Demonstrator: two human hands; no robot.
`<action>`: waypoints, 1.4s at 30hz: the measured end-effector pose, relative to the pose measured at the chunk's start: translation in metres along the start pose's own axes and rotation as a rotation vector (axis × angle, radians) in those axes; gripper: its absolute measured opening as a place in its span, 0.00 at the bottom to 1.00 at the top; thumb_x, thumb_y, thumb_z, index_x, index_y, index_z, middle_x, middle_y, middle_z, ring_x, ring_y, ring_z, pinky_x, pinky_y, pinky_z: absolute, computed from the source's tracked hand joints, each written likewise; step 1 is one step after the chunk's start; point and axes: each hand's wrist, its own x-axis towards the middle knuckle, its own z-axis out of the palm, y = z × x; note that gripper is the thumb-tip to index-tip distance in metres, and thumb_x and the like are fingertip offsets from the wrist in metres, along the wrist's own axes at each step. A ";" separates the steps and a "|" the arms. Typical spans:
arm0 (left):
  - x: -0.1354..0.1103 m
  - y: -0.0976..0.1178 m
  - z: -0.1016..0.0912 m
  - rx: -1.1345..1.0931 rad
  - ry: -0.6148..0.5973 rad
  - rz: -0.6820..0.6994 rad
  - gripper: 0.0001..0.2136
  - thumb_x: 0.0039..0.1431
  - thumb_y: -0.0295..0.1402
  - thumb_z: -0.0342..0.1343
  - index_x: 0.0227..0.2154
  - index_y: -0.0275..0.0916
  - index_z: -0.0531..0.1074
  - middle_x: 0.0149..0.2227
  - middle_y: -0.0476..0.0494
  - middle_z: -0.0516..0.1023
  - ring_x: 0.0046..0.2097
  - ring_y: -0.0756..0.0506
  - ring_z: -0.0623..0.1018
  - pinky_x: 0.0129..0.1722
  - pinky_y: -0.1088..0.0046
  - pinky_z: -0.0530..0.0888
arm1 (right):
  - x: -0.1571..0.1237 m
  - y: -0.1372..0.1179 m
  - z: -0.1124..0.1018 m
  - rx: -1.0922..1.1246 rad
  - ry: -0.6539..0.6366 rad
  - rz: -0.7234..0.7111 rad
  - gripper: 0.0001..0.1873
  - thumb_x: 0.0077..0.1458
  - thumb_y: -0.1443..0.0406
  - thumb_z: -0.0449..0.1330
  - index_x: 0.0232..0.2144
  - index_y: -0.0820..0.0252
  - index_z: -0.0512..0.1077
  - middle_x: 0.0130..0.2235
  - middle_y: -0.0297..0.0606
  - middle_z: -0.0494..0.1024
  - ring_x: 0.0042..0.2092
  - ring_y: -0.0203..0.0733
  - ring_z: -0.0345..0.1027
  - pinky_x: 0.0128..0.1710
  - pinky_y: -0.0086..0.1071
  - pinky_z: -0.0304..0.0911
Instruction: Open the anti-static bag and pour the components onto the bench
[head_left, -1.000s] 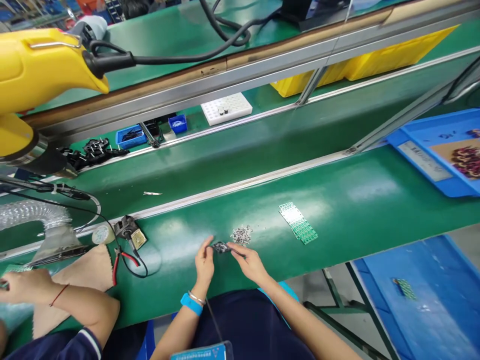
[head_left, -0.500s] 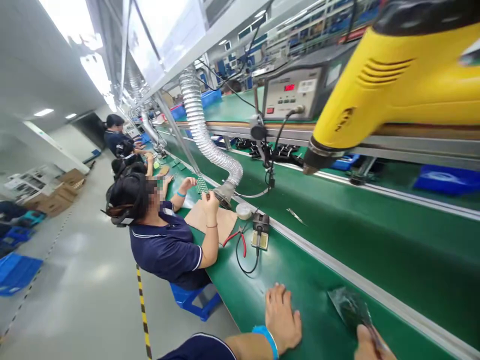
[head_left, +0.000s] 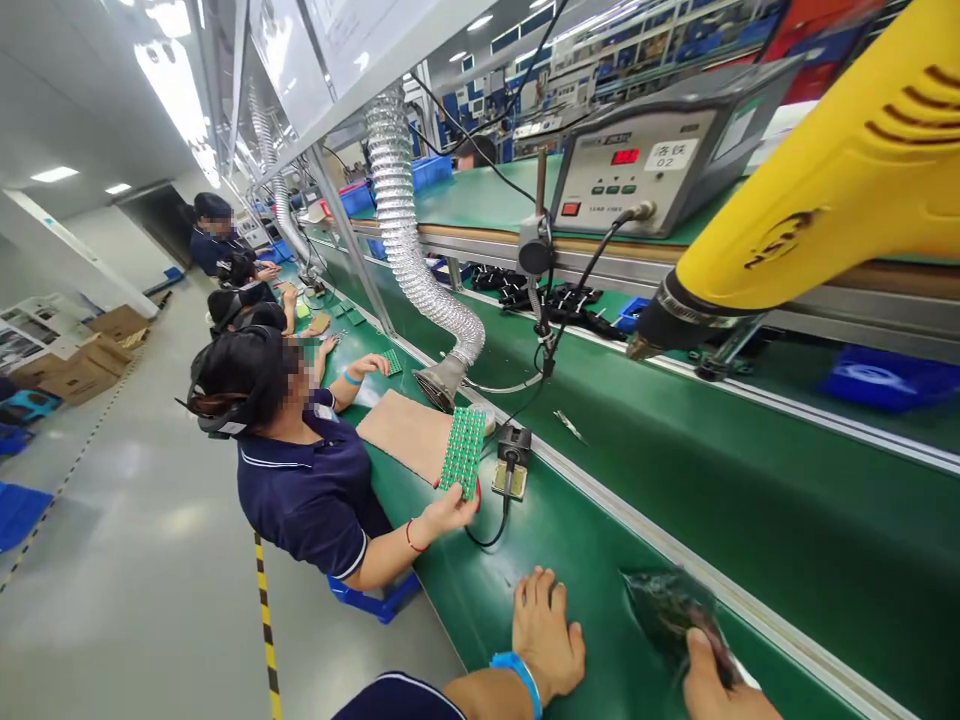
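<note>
The right hand point(head_left: 712, 680) pinches a small dark bag point(head_left: 671, 610) at its near corner, low on the green table point(head_left: 600, 540). To do this well, keep the pinch firm and the bag low over the table. The left hand point(head_left: 547, 635) lies flat and open on the table, left of the bag, holding nothing. The bag looks dark, thin and shiny, and it is blurry. Farther along the table, a co-worker's hand point(head_left: 450, 510) holds up a green board point(head_left: 463, 452).
</note>
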 end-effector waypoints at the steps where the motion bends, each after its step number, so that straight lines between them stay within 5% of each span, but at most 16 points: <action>1: 0.002 -0.001 0.002 0.011 0.014 0.008 0.28 0.61 0.44 0.45 0.62 0.38 0.60 0.66 0.44 0.50 0.67 0.43 0.43 0.66 0.60 0.37 | 0.003 0.005 0.003 0.046 0.027 -0.025 0.45 0.57 0.41 0.37 0.60 0.68 0.64 0.44 0.54 0.69 0.36 0.50 0.55 0.49 0.38 0.53; 3: 0.005 -0.004 0.005 0.038 0.054 0.030 0.27 0.61 0.43 0.45 0.61 0.38 0.61 0.66 0.45 0.50 0.67 0.44 0.44 0.66 0.62 0.37 | 0.008 0.019 0.010 0.126 0.112 -0.075 0.43 0.54 0.40 0.39 0.61 0.59 0.63 0.43 0.52 0.70 0.38 0.52 0.58 0.47 0.40 0.55; 7: -0.013 -0.005 -0.003 0.012 -0.021 0.103 0.29 0.58 0.35 0.46 0.62 0.33 0.59 0.67 0.43 0.46 0.68 0.43 0.42 0.67 0.63 0.39 | 0.003 0.049 0.019 0.255 0.284 -0.104 0.42 0.50 0.41 0.47 0.55 0.64 0.71 0.34 0.54 0.71 0.28 0.44 0.55 0.36 0.40 0.58; 10: -0.050 -0.002 -0.034 -0.138 -0.096 0.379 0.30 0.48 0.32 0.53 0.58 0.36 0.63 0.60 0.41 0.58 0.61 0.43 0.58 0.63 0.66 0.56 | -0.012 0.069 0.024 0.281 0.313 -0.095 0.39 0.52 0.43 0.48 0.55 0.62 0.71 0.36 0.55 0.73 0.31 0.49 0.61 0.37 0.40 0.59; 13: -0.083 -0.004 -0.073 -0.278 0.066 0.518 0.25 0.47 0.29 0.57 0.51 0.41 0.64 0.53 0.47 0.66 0.53 0.48 0.65 0.56 0.71 0.63 | -0.031 0.087 0.035 0.318 0.321 -0.056 0.38 0.55 0.44 0.46 0.58 0.60 0.68 0.44 0.53 0.73 0.45 0.57 0.65 0.44 0.41 0.59; 17: -0.100 -0.016 -0.105 -0.286 0.223 0.421 0.21 0.53 0.28 0.55 0.51 0.41 0.62 0.53 0.46 0.63 0.56 0.49 0.62 0.59 0.69 0.59 | -0.063 0.102 0.059 0.422 0.372 -0.082 0.33 0.57 0.47 0.48 0.56 0.59 0.70 0.43 0.49 0.74 0.46 0.56 0.65 0.47 0.40 0.58; 20: -0.106 -0.023 -0.108 -0.406 0.171 0.319 0.20 0.54 0.27 0.54 0.51 0.37 0.63 0.53 0.43 0.63 0.56 0.49 0.62 0.59 0.70 0.59 | -0.093 0.101 0.077 0.518 0.377 -0.127 0.29 0.57 0.49 0.51 0.54 0.55 0.72 0.46 0.44 0.74 0.49 0.54 0.65 0.50 0.40 0.58; 25: -0.121 -0.018 -0.096 -1.023 -0.186 -0.130 0.30 0.57 0.41 0.55 0.58 0.30 0.54 0.58 0.34 0.59 0.58 0.45 0.64 0.58 0.69 0.62 | -0.151 0.074 0.103 0.777 0.315 -0.324 0.24 0.55 0.53 0.57 0.49 0.57 0.74 0.49 0.34 0.73 0.55 0.43 0.64 0.56 0.31 0.57; 27: -0.126 -0.013 -0.097 -1.295 -0.290 -0.195 0.32 0.59 0.47 0.53 0.59 0.33 0.50 0.58 0.33 0.59 0.54 0.45 0.68 0.55 0.67 0.66 | -0.174 0.061 0.115 0.870 0.264 -0.444 0.26 0.54 0.51 0.58 0.49 0.60 0.74 0.49 0.34 0.73 0.56 0.39 0.64 0.56 0.27 0.58; 32: -0.118 -0.012 -0.131 -1.933 -0.273 -0.293 0.22 0.54 0.39 0.62 0.46 0.30 0.65 0.43 0.39 0.70 0.39 0.47 0.71 0.39 0.67 0.72 | -0.210 0.033 0.137 0.765 0.048 -0.789 0.29 0.56 0.48 0.56 0.54 0.58 0.70 0.53 0.33 0.70 0.55 0.35 0.64 0.57 0.25 0.58; 34: -0.105 -0.017 -0.149 -2.032 -0.221 -0.359 0.17 0.57 0.35 0.59 0.44 0.28 0.67 0.40 0.38 0.72 0.38 0.45 0.72 0.38 0.68 0.71 | -0.203 0.028 0.140 0.762 -0.089 -0.930 0.30 0.57 0.50 0.56 0.56 0.59 0.68 0.56 0.36 0.68 0.57 0.37 0.62 0.59 0.27 0.58; 36: -0.086 -0.024 -0.167 -2.026 -0.188 -0.437 0.11 0.61 0.34 0.52 0.41 0.29 0.67 0.35 0.40 0.72 0.34 0.46 0.72 0.34 0.68 0.69 | -0.178 0.025 0.140 0.879 -0.211 -0.880 0.32 0.57 0.49 0.55 0.56 0.63 0.67 0.55 0.42 0.68 0.56 0.41 0.63 0.55 0.31 0.63; 40: -0.038 -0.045 -0.197 -1.967 -0.118 -0.475 0.12 0.61 0.37 0.52 0.41 0.32 0.67 0.33 0.43 0.69 0.31 0.48 0.69 0.28 0.71 0.65 | -0.099 0.021 0.145 1.007 -0.135 -0.266 0.22 0.60 0.57 0.53 0.50 0.68 0.68 0.47 0.45 0.73 0.42 0.38 0.71 0.36 0.27 0.68; 42: -0.012 -0.058 -0.209 -1.971 -0.102 -0.433 0.14 0.60 0.37 0.52 0.43 0.31 0.68 0.32 0.43 0.68 0.31 0.48 0.68 0.28 0.72 0.64 | -0.062 0.015 0.148 1.024 -0.101 -0.135 0.21 0.61 0.58 0.52 0.50 0.68 0.65 0.46 0.45 0.73 0.38 0.36 0.72 0.34 0.27 0.68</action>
